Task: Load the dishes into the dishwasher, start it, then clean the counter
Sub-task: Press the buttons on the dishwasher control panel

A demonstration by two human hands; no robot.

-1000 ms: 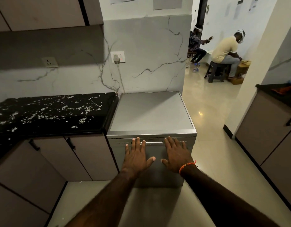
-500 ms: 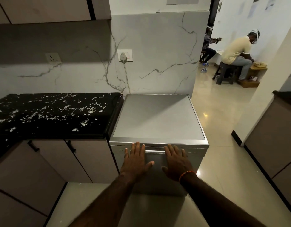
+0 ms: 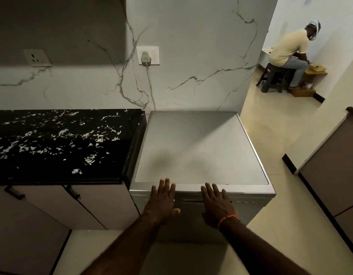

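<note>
Fingers [image 3: 165, 187] of both hands straight, flat on dishwasher [image 3: 201, 151] front; now reaching its top edge

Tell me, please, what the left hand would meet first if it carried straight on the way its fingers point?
Probably the dishwasher: the left hand lies flat against its door, fingertips at the top front edge.

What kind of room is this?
Most likely a home kitchen. A silver dishwasher stands beside a black speckled counter with cupboards underneath, and a marble-look wall runs behind them.
</note>
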